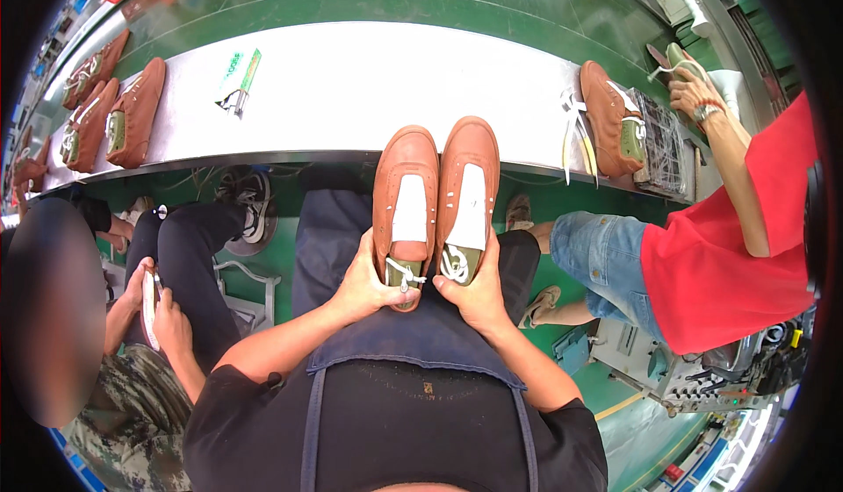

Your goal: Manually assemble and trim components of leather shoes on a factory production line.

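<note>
My left hand (pixel 371 280) is closed round the heel end of a brown shoe (pixel 408 152), its thumb by the green inside and a knotted white cord. A matching brown shoe (pixel 471 143) is gripped in the same way by my right hand (pixel 479 294). Side by side, the two shoes point away from me, toes just over the near edge of the white bench (pixel 351 79). White strips cover the front opening of both. A dark blue apron (pixel 408 349) lies under my hands.
More brown shoes (pixel 136 114) stand on the bench's left end; another shoe (pixel 606 119) is at its right beside white laces (pixel 575 132). A green-and-white card (pixel 237 79) lies on top. On the left sits a person in camouflage (pixel 132 430); at right, one in red (pixel 729 264) handles a green shoe.
</note>
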Demonstrator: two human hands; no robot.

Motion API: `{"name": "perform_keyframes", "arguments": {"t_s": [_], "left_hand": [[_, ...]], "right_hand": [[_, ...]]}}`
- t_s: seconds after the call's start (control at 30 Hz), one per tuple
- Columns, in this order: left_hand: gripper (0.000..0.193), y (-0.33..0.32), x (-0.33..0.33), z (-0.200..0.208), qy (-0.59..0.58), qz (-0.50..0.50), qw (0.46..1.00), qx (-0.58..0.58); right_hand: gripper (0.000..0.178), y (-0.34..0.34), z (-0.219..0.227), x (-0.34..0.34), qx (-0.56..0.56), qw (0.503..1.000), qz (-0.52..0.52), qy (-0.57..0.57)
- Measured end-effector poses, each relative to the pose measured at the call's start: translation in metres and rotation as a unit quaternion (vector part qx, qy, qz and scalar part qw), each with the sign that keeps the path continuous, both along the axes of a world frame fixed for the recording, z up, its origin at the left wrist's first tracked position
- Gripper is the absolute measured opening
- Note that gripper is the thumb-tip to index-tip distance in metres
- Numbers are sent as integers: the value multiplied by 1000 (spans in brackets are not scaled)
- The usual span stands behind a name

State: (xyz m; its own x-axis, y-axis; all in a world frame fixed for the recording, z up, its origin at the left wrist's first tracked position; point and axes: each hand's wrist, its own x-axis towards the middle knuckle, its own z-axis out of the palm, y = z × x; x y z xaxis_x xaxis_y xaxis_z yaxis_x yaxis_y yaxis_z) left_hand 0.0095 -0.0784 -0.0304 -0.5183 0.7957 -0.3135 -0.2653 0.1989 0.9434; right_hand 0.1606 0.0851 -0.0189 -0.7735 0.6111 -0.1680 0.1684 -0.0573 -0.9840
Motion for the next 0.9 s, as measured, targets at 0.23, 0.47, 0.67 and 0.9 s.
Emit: {"name": "perform_keyframes", "arguments": {"t_s": [0.23, 0.47, 0.67, 0.9], "left_hand": [[124, -2, -1, -4, 26, -18, 999, -11], [126, 2, -1, 0, 5, -11, 1000, -1], [126, 0, -2, -8, 12, -17, 1000, -1], [125, -1, 2, -13, -17, 7, 999, 36]], "right_hand": [[115, -7, -2, 7, 1, 999, 7, -33], [114, -6, 3, 3, 2, 999, -3, -34], [115, -5, 3, 3, 5, 999, 11, -52], [115, -8, -3, 5, 16, 999, 17, -41]]}}
